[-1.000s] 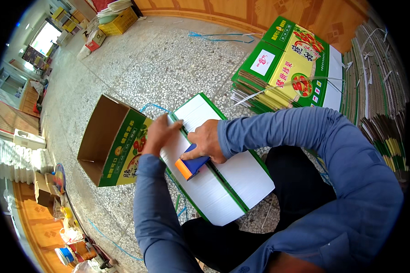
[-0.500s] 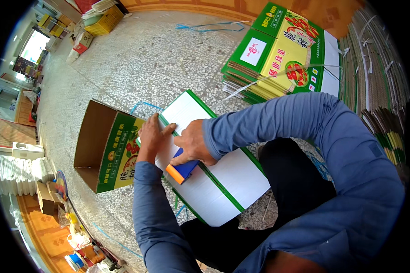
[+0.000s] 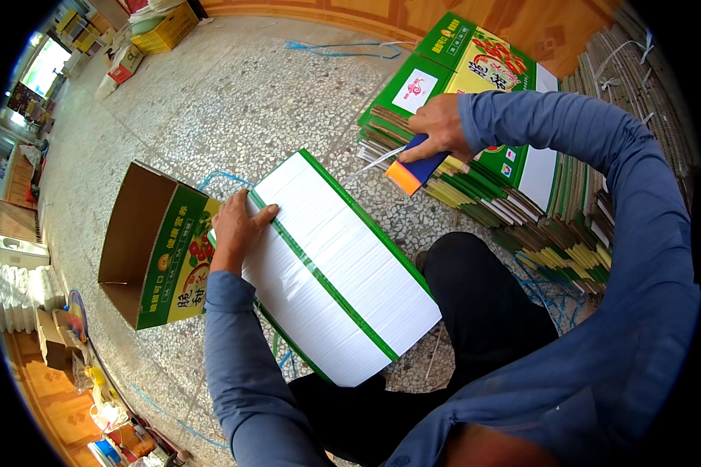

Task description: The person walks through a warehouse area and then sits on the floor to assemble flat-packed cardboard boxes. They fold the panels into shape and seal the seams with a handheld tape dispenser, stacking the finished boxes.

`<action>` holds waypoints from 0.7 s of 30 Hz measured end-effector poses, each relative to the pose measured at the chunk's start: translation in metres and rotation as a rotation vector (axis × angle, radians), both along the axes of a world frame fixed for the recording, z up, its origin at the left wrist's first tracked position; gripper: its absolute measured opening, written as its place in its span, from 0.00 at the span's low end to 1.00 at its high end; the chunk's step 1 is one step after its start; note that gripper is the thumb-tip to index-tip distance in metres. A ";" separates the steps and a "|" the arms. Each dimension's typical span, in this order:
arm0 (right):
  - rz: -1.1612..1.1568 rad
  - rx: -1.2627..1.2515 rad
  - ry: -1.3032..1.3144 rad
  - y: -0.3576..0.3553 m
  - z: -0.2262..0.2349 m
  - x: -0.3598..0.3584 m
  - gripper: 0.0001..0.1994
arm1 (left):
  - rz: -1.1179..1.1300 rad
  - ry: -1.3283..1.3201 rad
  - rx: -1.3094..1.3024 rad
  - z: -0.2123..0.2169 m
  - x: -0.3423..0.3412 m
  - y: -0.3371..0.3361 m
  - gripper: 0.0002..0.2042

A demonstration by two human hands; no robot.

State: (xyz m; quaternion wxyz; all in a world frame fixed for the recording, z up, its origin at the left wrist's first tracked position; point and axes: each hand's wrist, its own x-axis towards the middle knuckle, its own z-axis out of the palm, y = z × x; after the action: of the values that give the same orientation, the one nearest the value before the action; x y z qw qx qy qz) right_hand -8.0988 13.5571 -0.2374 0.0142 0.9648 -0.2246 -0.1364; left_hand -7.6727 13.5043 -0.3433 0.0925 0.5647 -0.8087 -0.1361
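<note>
White carton (image 3: 358,272) being steadied beside the right knee (image 3: 469,265) under the open, flat-laid left grip (image 3: 240,224); tape dispenser (image 3: 420,164) being clasped by the right grip (image 3: 439,128). The carton is being judged light, stiff, dentable, best held by its edges.

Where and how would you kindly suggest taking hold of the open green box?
Probably the rim of the open box, at its green wall, coming from the left: its mouth faces that way, while the left hand and white-faced carton crowd its right.
</note>
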 end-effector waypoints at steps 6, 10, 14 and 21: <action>-0.050 -0.014 0.045 0.001 -0.010 -0.023 0.37 | -0.001 0.028 0.023 -0.001 0.001 0.000 0.39; -0.102 0.049 0.257 0.003 -0.040 0.029 0.38 | -0.010 0.047 -0.001 0.002 0.001 0.001 0.37; -0.094 0.061 0.149 0.015 -0.119 0.121 0.15 | 0.015 0.059 0.029 0.004 0.003 0.000 0.37; -0.921 0.172 -0.352 0.071 -0.090 0.073 0.29 | 0.070 0.056 0.057 0.010 0.003 -0.001 0.38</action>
State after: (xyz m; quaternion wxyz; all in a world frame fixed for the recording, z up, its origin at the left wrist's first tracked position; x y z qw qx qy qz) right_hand -8.0261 13.6280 -0.3273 -0.1653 0.7715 -0.6141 0.0183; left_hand -7.6700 13.5031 -0.3330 0.1036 0.5910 -0.7815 -0.1712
